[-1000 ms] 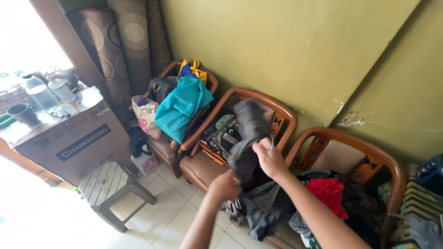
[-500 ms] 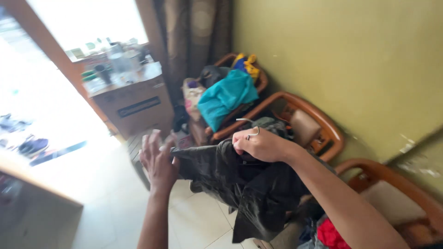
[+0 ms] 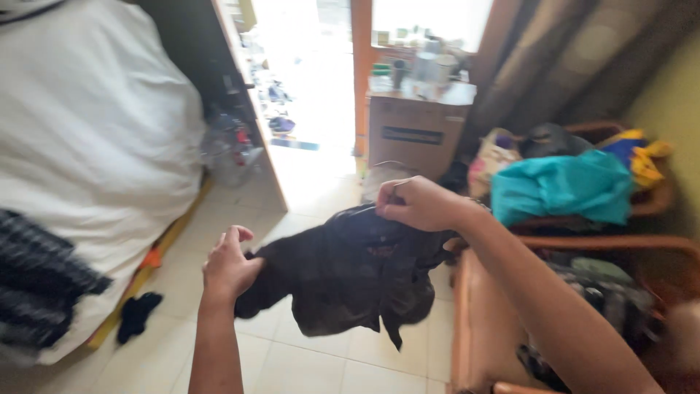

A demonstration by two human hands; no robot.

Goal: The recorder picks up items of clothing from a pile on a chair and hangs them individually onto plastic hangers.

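A dark grey-black garment [image 3: 348,273] hangs in the air above the tiled floor, held between both hands. My right hand [image 3: 417,203] pinches its upper edge, together with what looks like a thin wire hanger hook. My left hand [image 3: 228,263] grips the garment's left end, lower down. The cloth sags between the two hands and is somewhat blurred.
A large white cloth-covered bulk [image 3: 95,146] fills the left. A cardboard box [image 3: 415,133] with bottles on top stands by the bright doorway. Wooden chairs [image 3: 590,244] piled with a teal cloth [image 3: 561,188] and bags line the right. A dark sock [image 3: 136,315] lies on the floor.
The view has swung left, away from the chairs toward the doorway. The garment was lifted off the chair pile, and my left hand, open half a second ago, now grips its left end.
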